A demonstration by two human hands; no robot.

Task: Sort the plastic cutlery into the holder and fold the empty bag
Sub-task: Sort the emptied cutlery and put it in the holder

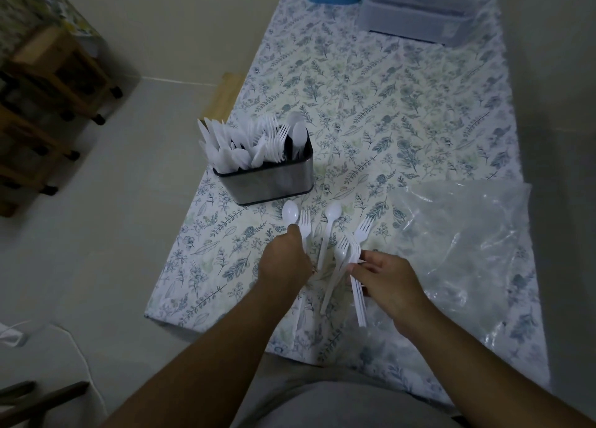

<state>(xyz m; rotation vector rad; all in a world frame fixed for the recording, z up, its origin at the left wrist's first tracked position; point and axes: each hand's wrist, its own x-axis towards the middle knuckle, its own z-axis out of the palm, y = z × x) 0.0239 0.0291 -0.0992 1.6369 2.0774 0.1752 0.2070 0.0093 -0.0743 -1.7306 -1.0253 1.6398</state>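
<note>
- Floral-clothed worktop, centre and right of frame.
- Clear empty bag, lower right, unfolded.
- Steel holder, centre, already crowded with cutlery.
- Right hand grasping bundled forks; left hand pinching a spoon and fork.
- Step: gathering loose pieces; next, carry them to matching compartments.

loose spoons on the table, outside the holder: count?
3 white plastic spoons: one by the left hand near the steel holder at, one mid-table, one beside the forks in the right hand at. Hands may hide more.
</note>
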